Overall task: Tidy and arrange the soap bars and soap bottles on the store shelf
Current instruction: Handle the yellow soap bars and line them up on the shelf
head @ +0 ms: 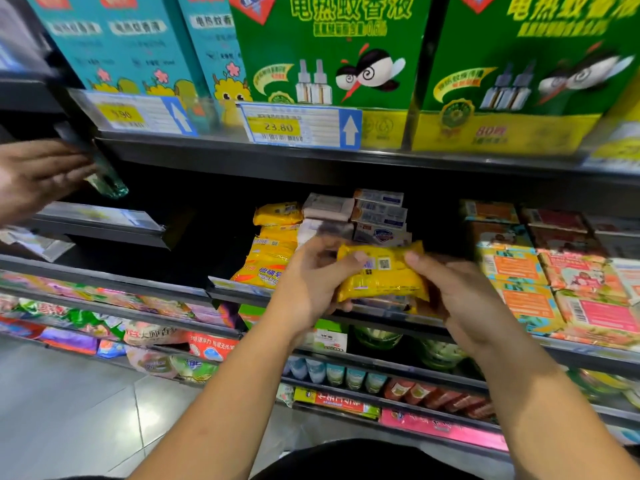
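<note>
soap pack [381,275]: yellow wrapper, held flat in front of the middle shelf's rail [235,289], back side up; it shows a barcode and a qr square, small print unreadable.
left hand [311,282]: grips the pack's left end, thumb on top, fingers curled beneath.
right hand [460,299]: pinches the pack's right end, thumb on the upper corner.
yellow stack [273,244]: same yellow packs piled on the shelf just left of the held one; the lowest reads 硫磺皂 with a latin line starting "sulfur".
boxed bars [379,216]: white and blue cartons stacked behind the pack, one with a blue shield logo; name too blurred to read.
orange packs [519,271]: rows to the right on the same shelf, barcodes showing, text unreadable.
green boxes [329,53]: shelf above, headed 电热蚊香液, with a cartoon mosquito and two refill bottles; the right one shows "80" on its yellow band.
teal boxes [114,39]: upper left, same 电热蚊香液 heading.
price tag [277,128]: reads 23.80, white arrow pointing up.
other hand [34,174]: at the left edge, blurred, against a green bottle [107,178]; cannot tell its grip.
</note>
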`<state>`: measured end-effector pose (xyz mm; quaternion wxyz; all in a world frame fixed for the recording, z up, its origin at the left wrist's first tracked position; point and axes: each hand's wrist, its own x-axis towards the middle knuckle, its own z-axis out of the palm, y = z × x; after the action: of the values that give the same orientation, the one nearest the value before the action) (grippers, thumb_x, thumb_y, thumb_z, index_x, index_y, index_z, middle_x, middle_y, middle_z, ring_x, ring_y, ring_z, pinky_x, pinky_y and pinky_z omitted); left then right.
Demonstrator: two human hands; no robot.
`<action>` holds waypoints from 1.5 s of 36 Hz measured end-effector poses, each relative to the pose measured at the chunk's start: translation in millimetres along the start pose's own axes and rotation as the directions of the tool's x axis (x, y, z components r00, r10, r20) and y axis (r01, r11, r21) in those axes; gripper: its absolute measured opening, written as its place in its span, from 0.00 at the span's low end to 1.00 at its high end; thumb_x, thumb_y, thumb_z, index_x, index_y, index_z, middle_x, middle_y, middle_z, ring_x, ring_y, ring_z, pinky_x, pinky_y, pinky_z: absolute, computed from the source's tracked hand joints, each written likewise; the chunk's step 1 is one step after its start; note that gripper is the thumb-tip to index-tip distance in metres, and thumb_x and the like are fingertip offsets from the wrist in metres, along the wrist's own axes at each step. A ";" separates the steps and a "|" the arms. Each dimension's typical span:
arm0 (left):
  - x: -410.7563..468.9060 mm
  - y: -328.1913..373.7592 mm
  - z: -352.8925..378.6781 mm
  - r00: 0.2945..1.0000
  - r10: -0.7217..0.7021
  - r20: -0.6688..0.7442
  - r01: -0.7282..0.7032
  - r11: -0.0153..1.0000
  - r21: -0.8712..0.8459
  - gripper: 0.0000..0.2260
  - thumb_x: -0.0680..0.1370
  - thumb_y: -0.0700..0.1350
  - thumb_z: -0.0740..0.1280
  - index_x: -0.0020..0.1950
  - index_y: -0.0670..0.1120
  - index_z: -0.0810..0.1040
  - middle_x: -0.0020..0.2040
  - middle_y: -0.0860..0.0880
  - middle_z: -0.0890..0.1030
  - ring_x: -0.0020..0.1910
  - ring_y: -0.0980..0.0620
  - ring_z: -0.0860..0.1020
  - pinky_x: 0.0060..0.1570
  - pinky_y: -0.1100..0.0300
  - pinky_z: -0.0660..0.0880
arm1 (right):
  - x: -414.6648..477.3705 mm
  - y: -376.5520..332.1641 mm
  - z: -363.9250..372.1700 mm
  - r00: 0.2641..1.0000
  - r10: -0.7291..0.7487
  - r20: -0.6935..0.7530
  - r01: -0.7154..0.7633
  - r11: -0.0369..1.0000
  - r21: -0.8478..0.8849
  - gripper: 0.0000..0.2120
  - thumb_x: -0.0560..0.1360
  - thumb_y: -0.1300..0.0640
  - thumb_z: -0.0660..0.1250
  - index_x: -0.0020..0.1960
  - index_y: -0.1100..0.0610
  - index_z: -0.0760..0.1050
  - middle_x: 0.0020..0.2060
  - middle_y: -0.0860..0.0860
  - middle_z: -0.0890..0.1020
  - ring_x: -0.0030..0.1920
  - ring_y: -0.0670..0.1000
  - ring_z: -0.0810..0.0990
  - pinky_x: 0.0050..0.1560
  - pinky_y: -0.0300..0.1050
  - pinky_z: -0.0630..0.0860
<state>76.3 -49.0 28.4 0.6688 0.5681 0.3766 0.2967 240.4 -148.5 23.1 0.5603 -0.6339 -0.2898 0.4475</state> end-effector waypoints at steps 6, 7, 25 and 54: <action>12.9 -17.8 -15.5 0.993 -0.117 0.032 0.106 0.967 0.231 0.12 0.79 0.50 0.70 0.59 0.47 0.78 0.39 0.46 0.79 0.23 0.52 0.73 0.25 0.61 0.71 | 6.7 9.8 1.3 0.990 0.143 0.003 -0.140 0.977 -0.162 0.17 0.80 0.45 0.66 0.55 0.60 0.80 0.31 0.54 0.78 0.27 0.50 0.78 0.23 0.40 0.67; 15.0 -19.7 -18.3 0.993 -0.100 0.059 0.084 0.967 0.239 0.14 0.79 0.49 0.70 0.61 0.45 0.76 0.38 0.47 0.78 0.24 0.51 0.75 0.26 0.58 0.74 | 6.9 9.0 2.8 0.990 0.142 0.012 -0.139 0.980 -0.139 0.14 0.81 0.47 0.65 0.57 0.57 0.79 0.34 0.54 0.82 0.29 0.50 0.80 0.23 0.39 0.69; 38.0 1.0 -58.1 0.943 0.167 0.288 -0.317 0.713 0.625 0.16 0.73 0.46 0.77 0.41 0.50 0.68 0.38 0.54 0.72 0.35 0.57 0.69 0.33 0.66 0.64 | 37.4 -4.5 61.0 0.986 -0.164 0.004 0.164 0.986 0.029 0.15 0.71 0.68 0.74 0.51 0.51 0.80 0.51 0.53 0.83 0.45 0.51 0.85 0.40 0.47 0.82; 116.5 -30.0 -157.6 0.954 0.256 0.157 -0.173 0.042 0.984 0.20 0.78 0.56 0.67 0.70 0.58 0.75 0.71 0.51 0.70 0.70 0.45 0.64 0.66 0.47 0.68 | 88.9 41.0 52.3 0.947 -0.251 0.202 0.224 0.066 -0.972 0.40 0.73 0.30 0.41 0.79 0.47 0.62 0.79 0.50 0.63 0.79 0.57 0.57 0.77 0.55 0.54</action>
<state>5.7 126.3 -31.7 0.0425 0.9087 0.4082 0.0761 226.6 -56.0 -36.7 0.0642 -0.7919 -0.6062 0.0366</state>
